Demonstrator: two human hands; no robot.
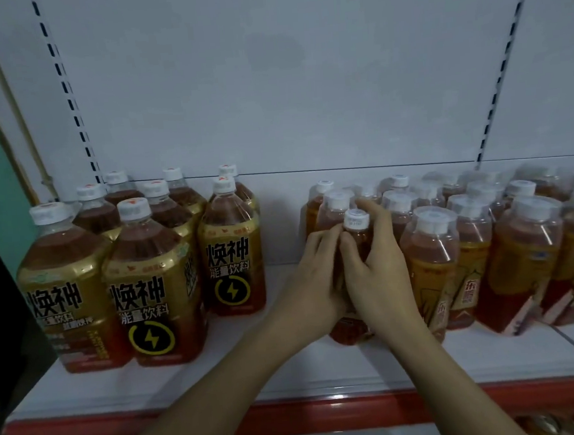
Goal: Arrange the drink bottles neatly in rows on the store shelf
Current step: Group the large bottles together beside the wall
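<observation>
Both my bare forearms reach up from the bottom of the view and meet over one small clear plastic bottle of amber drink with a white cap [356,227]. My left hand [312,277] wraps its left side with the fingers curled round the body. My right hand [377,275] grips the right side, thumb across the front and fingers curved over the shoulder just below the cap. Between the two hands only the cap, the neck and a strip of dark base show.

It stands upright near the front edge of the white store shelf [290,364], a little right of the middle, at the left front end of a group of small amber bottles with white caps and orange-gold labels [507,244]. These fill the right part of the shelf back to the rear edge in close rows, some blurred; the nearest one touches my right wrist.

Toward the left end of the shelf, well apart across a bare strip, stands a block of large gold-labelled bottles of dark drink with white caps and a lightning mark [147,293], in three rows running from front to back.

Along the front edge runs a red price rail [328,415]. Behind everything rises a white back panel with slotted uprights [302,78].
</observation>
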